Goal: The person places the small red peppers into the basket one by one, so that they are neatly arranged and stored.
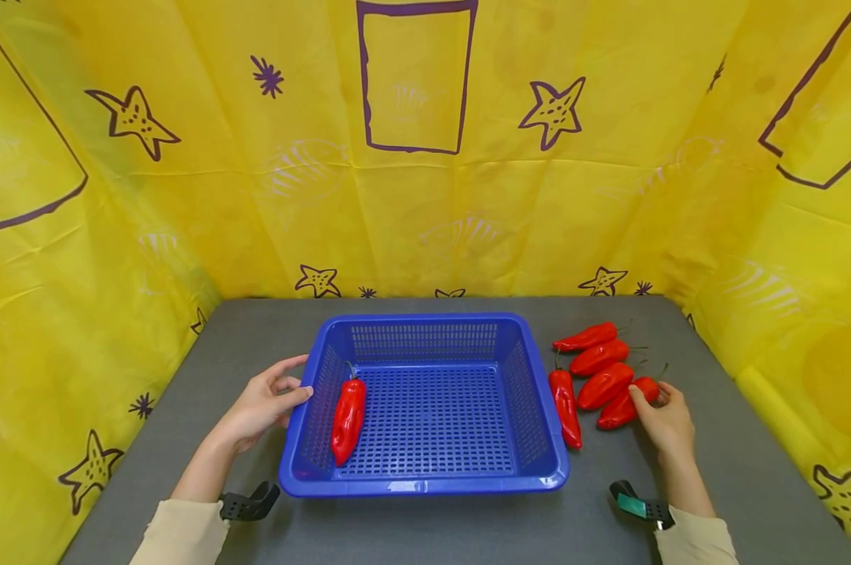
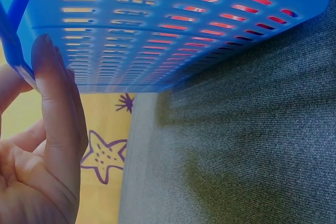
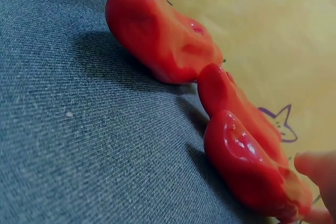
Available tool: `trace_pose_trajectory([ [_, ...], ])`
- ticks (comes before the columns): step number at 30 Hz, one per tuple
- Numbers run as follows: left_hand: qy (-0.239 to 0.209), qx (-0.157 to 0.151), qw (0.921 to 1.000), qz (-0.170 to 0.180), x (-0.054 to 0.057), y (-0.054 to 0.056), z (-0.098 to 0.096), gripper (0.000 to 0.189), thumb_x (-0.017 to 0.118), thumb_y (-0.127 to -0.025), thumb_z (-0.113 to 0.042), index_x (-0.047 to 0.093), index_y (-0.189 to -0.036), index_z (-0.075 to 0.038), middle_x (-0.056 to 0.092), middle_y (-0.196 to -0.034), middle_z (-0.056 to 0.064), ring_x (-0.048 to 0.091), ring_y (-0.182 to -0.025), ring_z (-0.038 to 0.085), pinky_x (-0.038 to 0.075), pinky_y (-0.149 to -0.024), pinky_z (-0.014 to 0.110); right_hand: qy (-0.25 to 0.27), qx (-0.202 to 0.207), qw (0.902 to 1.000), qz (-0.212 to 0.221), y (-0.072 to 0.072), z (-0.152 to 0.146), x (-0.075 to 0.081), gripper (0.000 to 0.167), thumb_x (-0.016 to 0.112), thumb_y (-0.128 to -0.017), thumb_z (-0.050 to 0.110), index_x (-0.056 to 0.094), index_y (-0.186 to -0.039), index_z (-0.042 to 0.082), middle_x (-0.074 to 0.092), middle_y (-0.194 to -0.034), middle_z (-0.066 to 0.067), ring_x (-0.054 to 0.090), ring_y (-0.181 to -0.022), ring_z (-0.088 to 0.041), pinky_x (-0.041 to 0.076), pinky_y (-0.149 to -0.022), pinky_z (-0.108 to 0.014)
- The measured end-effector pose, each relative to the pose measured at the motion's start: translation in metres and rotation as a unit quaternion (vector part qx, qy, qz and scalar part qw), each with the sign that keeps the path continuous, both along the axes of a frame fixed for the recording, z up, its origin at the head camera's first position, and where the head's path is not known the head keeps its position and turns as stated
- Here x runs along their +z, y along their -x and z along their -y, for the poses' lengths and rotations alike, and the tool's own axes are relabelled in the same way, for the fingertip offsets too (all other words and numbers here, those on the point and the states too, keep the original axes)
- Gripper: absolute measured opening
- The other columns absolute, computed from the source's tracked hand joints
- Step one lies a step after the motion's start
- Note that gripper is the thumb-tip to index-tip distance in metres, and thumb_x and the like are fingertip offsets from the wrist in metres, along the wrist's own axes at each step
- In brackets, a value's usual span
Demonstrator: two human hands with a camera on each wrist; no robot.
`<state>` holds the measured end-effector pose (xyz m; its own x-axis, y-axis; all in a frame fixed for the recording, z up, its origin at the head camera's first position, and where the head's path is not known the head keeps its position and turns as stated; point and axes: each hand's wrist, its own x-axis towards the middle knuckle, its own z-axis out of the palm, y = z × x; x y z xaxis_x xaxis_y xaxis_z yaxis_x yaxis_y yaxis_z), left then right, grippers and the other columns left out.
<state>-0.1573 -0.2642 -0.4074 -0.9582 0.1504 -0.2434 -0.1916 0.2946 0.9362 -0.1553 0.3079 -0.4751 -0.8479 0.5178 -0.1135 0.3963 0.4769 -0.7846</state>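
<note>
A blue plastic basket [image 1: 425, 486] with slotted walls stands on the table. My left hand [image 1: 257, 406] grips its left rim between thumb and fingers; the left wrist view shows the fingers against the basket's outer side [image 2: 105, 27]. One red pepper [image 1: 348, 422] lies inside, along the left wall, stem toward the back. To the right of the basket, my right hand [image 1: 667, 422] pinches the stem end of the nearest red pepper [image 1: 623, 408] in a slanted row. In the right wrist view that pepper [image 3: 247, 166] lies close against its neighbours, fingertips at its lower right end.
Beside the held pepper lie several more red peppers [image 1: 599, 357], and another pepper [image 1: 565, 410] rests upright in view along the basket's right wall. A grey cloth covers the table [image 1: 425, 534]. Yellow patterned fabric [image 1: 425, 212] encloses the back and both sides.
</note>
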Motion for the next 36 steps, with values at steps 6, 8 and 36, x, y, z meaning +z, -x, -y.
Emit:
trace_pose_trajectory([
  [6, 0.006, -0.001, 1.0000, -0.004, 0.0009, -0.0007, -0.0001, 0.070, 0.065, -0.086, -0.021, 0.026, -0.143, -0.012, 0.058, -0.098, 0.020, 0.066, -0.076, 0.028, 0.056, -0.065, 0.043, -0.035, 0.009, 0.9993, 0.005, 0.0034, 0.0008, -0.0008, 0.075, 0.048, -0.089, 0.044, 0.027, -0.138, -0.010, 0.040, -0.127, -0.036, 0.041, -0.113, -0.049, 0.033, -0.095, -0.057],
  [8, 0.006, 0.000, 1.0000, -0.004, 0.0010, -0.0008, 0.0000, 0.070, 0.065, -0.086, -0.021, 0.026, -0.143, -0.012, 0.058, -0.098, 0.020, 0.066, -0.076, 0.028, 0.056, -0.065, 0.043, -0.049, 0.012, 0.9987, 0.008, 0.0045, 0.0012, -0.0005, 0.075, 0.048, -0.089, 0.044, 0.027, -0.137, -0.011, 0.040, -0.127, -0.038, 0.040, -0.112, -0.050, 0.033, -0.095, -0.058],
  [36, 0.008, 0.006, 1.0000, 0.000, -0.0018, 0.0000, -0.0006, 0.070, 0.067, -0.084, -0.024, 0.028, -0.142, -0.013, 0.059, -0.098, 0.020, 0.066, -0.077, 0.029, 0.056, -0.066, 0.044, -0.047, 0.009, 0.9988, 0.005, 0.0019, 0.0034, 0.0005, 0.070, 0.049, -0.090, 0.040, 0.030, -0.137, -0.007, 0.042, -0.127, -0.034, 0.041, -0.111, -0.048, 0.034, -0.090, -0.058],
])
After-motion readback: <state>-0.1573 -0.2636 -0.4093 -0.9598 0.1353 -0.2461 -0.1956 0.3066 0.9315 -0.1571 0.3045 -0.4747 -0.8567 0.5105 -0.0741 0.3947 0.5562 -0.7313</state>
